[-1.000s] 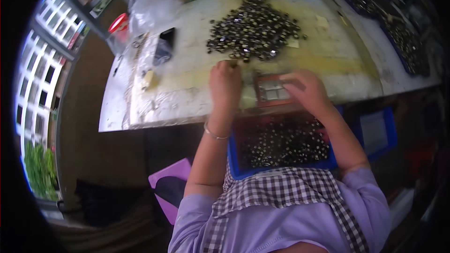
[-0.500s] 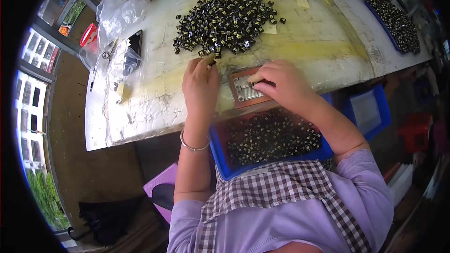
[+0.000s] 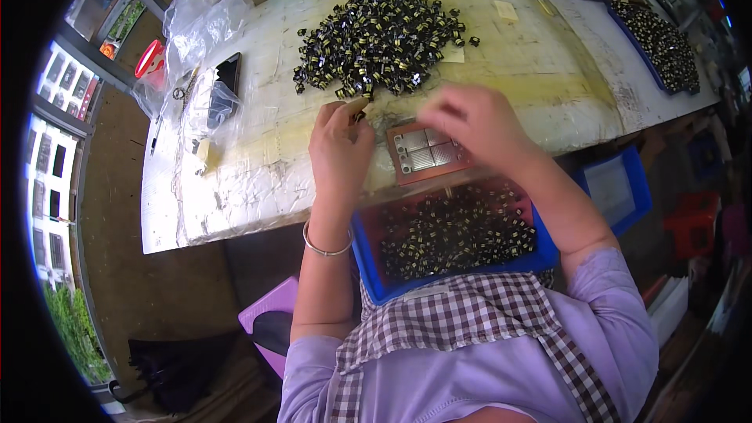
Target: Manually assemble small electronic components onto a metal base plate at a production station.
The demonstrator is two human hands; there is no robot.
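A small dark piece (image 3: 359, 117) is pinched between thumb and fingers of the left hand (image 3: 341, 149), just beside a loose heap of glossy black-and-gold pieces (image 3: 380, 35). The right hand (image 3: 482, 129) is blurred, its fingers bent above a reddish-brown board (image 3: 402, 175) inset with ribbed, silvery metal plates (image 3: 428, 158); whether anything is gripped there cannot be told. The board is laid flat near the front edge of the pale, yellow-stained worktop (image 3: 266, 160). Below that edge, similar small pieces (image 3: 454, 235) are held in a blue, straight-sided tray (image 3: 365, 266).
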